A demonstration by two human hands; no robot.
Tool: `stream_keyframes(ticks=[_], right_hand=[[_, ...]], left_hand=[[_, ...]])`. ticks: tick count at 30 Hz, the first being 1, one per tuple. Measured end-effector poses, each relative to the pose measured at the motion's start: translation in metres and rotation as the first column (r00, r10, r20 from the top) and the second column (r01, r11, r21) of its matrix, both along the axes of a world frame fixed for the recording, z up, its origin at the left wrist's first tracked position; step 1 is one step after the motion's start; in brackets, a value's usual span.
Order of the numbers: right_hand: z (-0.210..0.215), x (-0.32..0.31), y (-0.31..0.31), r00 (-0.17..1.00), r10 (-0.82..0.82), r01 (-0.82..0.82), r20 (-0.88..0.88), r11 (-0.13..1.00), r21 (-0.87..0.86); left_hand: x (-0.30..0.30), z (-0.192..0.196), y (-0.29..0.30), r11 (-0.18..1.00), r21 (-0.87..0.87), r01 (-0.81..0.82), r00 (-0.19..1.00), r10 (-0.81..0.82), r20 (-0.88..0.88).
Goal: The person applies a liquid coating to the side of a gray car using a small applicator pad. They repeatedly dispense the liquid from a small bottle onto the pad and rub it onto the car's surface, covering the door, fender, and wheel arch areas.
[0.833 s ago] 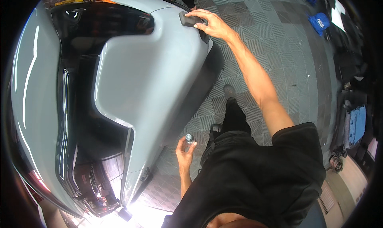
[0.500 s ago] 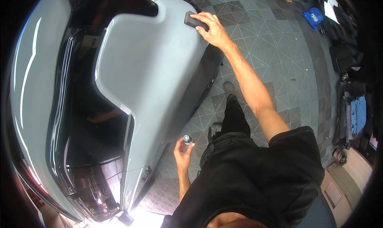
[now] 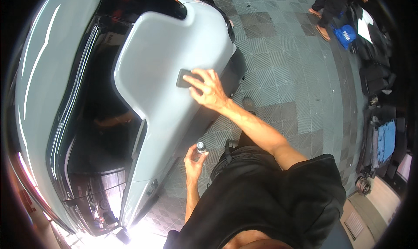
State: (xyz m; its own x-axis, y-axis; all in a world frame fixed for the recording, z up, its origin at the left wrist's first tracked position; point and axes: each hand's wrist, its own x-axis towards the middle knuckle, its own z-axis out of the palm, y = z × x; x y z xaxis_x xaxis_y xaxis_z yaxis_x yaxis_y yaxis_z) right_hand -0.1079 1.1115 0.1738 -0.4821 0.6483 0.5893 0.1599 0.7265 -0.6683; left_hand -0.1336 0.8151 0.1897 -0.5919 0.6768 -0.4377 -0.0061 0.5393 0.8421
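I see the dark pad (image 3: pixel 184 78) lying flat on the pale grey car panel (image 3: pixel 165 53), pressed under my right hand's (image 3: pixel 208 91) spread fingers. At six o'clock from it, my left hand (image 3: pixel 193 164) grips a small bottle (image 3: pixel 200 147) above the tiled floor (image 3: pixel 283 53).

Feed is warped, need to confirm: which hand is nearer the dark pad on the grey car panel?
Right. The right hand presses its fingers on the dark pad; the left hand holds a small bottle lower down, off the panel.

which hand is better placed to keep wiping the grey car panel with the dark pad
Right. The right hand already presses the dark pad flat on the grey car panel; the left hand is low beside it, holding a small bottle.
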Motion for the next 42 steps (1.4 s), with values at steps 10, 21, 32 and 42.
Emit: stream_keyframes(ticks=[10,21,32,42], right_hand=[[0.02,-0.013,0.17,0.954,-0.294,0.266,-0.064,0.924,-0.276],[0.082,-0.078,0.082,0.884,-0.336,0.141,-0.326,0.855,-0.498],[0.113,-0.099,0.044,0.875,-0.103,0.134,-0.472,0.991,0.032],[0.072,-0.088,-0.028,0.964,0.081,-0.018,-0.253,0.969,0.245]], left_hand=[[0.026,0.005,0.019,0.989,0.047,-0.143,0.988,0.145,-0.056],[0.038,0.008,-0.002,0.975,0.066,-0.211,0.977,0.213,-0.025],[0.047,-0.011,-0.072,0.926,0.156,-0.344,0.938,0.346,0.014],[0.037,-0.014,-0.092,0.946,0.148,-0.287,0.955,0.294,-0.025]])
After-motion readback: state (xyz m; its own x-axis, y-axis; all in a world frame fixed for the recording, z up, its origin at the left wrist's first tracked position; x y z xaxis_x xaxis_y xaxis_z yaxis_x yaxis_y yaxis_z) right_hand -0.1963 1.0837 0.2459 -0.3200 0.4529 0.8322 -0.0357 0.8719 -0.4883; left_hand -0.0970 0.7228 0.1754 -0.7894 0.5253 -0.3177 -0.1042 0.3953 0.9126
